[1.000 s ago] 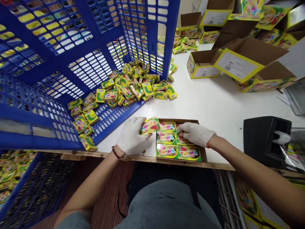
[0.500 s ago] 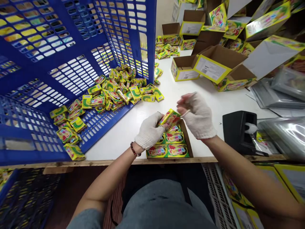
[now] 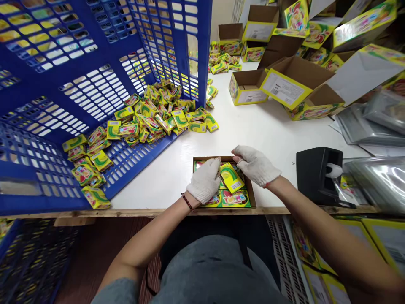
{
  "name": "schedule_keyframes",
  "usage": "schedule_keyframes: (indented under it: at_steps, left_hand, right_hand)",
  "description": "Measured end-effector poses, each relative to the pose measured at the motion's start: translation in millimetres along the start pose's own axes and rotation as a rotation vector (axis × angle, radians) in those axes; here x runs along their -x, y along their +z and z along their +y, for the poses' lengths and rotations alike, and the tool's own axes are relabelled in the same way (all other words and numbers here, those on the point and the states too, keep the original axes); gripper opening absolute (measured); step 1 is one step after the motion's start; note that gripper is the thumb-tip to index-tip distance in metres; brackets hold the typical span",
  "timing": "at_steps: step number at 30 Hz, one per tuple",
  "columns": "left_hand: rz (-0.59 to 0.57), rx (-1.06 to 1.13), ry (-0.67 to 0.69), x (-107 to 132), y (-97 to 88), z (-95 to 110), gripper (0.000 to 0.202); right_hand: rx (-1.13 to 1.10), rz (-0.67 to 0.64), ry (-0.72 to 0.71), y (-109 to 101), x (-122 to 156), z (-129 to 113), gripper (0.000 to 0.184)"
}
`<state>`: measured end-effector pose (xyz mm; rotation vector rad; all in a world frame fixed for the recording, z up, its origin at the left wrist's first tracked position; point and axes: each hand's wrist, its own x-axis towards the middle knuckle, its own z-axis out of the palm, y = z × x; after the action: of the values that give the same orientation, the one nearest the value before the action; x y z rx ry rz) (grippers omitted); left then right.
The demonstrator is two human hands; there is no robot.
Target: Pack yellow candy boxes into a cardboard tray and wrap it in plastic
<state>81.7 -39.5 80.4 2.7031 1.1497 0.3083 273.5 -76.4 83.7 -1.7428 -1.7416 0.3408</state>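
Observation:
Both my hands wear white knit gloves and hover over a shallow brown cardboard tray (image 3: 252, 195) at the table's near edge. The tray holds rows of small yellow-green candy packets (image 3: 236, 198). My left hand (image 3: 205, 184) is closed on one yellow packet (image 3: 232, 177), held tilted with its barcode side up over the tray. My right hand (image 3: 255, 165) has its fingers curled at the tray's far right corner, touching the same packet's far end.
A big blue plastic crate (image 3: 95, 93) lies tipped on its side at left, with a heap of loose packets (image 3: 152, 116) spilling onto the white table (image 3: 278, 131). Open cardboard boxes (image 3: 284, 86) stand at the back right. A black tape dispenser (image 3: 321, 175) sits right of the tray.
Half a second ago both hands were raised above the tray with the packet. They have come down, and the packet is now turned barcode side up just over the rows.

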Motion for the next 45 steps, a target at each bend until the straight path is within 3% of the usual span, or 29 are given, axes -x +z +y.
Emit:
schedule_keyframes:
  at_steps: [2, 5, 8, 13, 16, 19, 21, 24, 28, 32, 37, 40, 45]
  left_hand:
    - [-0.045, -0.084, 0.04, -1, -2.7, 1, 0.032]
    - [-0.14, -0.21, 0.097, 0, -6.3, 0, 0.024]
    - [-0.192, -0.283, 0.113, 4, -5.7, -1, 0.024]
    - [-0.171, -0.291, 0.06, 11, 1.5, -4, 0.023]
    - [-0.157, -0.284, 0.113, 15, 3.7, -7, 0.015]
    - [-0.095, -0.272, 0.069, 16, 0.8, -8, 0.013]
    - [-0.019, -0.242, 0.066, 11, -2.5, -7, 0.013]
    - [0.1, -0.133, 0.187, -6, -4.7, -1, 0.01]
    - [0.189, -0.019, 0.257, -32, 2.0, 6, 0.014]
    - [0.14, -0.111, 0.337, -43, 11.6, 4, 0.017]
    - [0.041, -0.318, 0.539, -46, 17.8, 7, 0.029]
    - [-0.032, -0.457, 0.522, -45, 19.1, 16, 0.024]
    - [-0.054, -0.432, 0.479, -42, 20.6, 18, 0.026]
  right_hand:
    - [0.153, -0.082, 0.004, 9, 16, -11, 0.017]
    - [0.391, -0.188, 0.013, 23, 36, -28, 0.032]
    - [0.539, -0.297, 0.052, 27, 40, -40, 0.042]
    - [0.557, -0.432, 0.047, 5, 18, -41, 0.034]
    - [0.608, -0.427, -0.03, -6, -5, -33, 0.033]
    - [0.522, -0.438, -0.146, -6, -25, -18, 0.032]
    - [0.365, -0.425, -0.177, -2, -32, -7, 0.033]
    - [0.15, -0.359, -0.124, 5, -33, 8, 0.035]
    - [0.111, -0.228, -0.167, 6, -29, 17, 0.028]
    - [0.119, -0.035, -0.174, -3, -30, 28, 0.025]
    - [0.069, -0.187, -0.012, -5, -33, 44, 0.027]
    - [0.051, -0.18, 0.028, 2, -31, 48, 0.029]
    - [0.04, 0.029, -0.011, 5, -20, 55, 0.027]
